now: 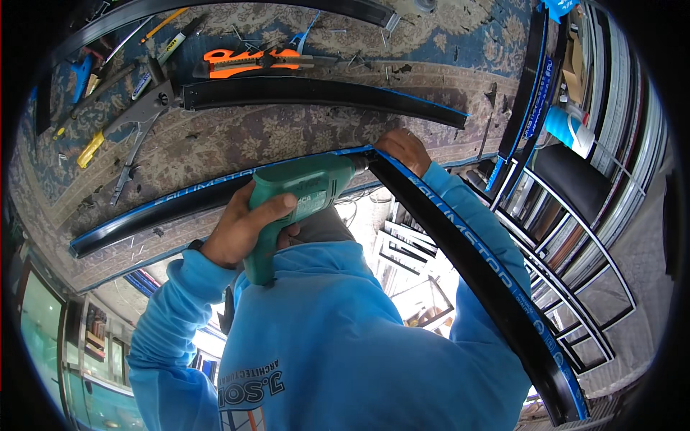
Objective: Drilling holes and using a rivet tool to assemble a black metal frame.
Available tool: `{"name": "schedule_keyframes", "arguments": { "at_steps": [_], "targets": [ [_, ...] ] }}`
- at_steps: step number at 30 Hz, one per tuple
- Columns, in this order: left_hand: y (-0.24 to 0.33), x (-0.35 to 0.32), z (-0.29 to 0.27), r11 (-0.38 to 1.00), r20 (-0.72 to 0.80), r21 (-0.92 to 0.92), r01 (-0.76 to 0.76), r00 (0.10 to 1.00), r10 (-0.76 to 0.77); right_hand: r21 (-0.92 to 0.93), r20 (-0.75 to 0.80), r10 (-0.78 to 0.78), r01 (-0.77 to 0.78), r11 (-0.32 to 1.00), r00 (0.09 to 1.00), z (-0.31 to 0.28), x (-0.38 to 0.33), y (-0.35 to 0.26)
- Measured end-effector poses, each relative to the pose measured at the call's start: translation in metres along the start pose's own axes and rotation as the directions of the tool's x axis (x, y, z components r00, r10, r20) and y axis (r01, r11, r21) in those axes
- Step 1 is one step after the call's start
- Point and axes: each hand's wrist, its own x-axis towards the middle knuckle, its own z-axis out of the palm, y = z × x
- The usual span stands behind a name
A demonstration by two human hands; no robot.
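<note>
My left hand [241, 226] is wrapped around the grip of a green power drill [305, 188]. The drill's chuck [361, 164] points right, against the corner where two long black profiles with blue printed film meet at an angle. One profile [154, 219] runs off to the left; the other profile [467, 262] slants down to the lower right, passing in front of my right sleeve. Just beyond that corner, my right hand [406, 151] is closed on the joined profiles, its fingertips partly hidden. Whatever bit the drill carries cannot be made out.
On the patterned carpet [460, 43] lie a shorter black profile [316, 95], orange-handled cutters [255, 63], a large grey plier-like tool [140, 115], a marker [159, 68] and scattered screws. Long metal profiles [632, 144] and a white-edged frame [575, 287] stand at the right.
</note>
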Motion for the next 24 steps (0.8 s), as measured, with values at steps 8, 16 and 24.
{"name": "schedule_keyframes", "arguments": {
  "at_steps": [8,16,24],
  "targets": [
    [-0.006,-0.002,-0.001,0.998,0.012,-0.037,0.041,0.999,-0.04,-0.017,-0.014,-0.017,0.016,1.0,1.0,0.002,0.0,-0.002],
    [-0.016,-0.006,0.004,0.999,0.001,-0.043,0.02,1.0,-0.02,-0.025,-0.041,-0.038,0.037,0.999,0.998,0.0,0.003,-0.002],
    [-0.013,-0.011,0.009,0.998,-0.016,-0.059,-0.006,1.0,0.005,-0.013,-0.031,-0.053,0.053,0.999,0.998,-0.002,0.006,-0.005]
  ]
}}
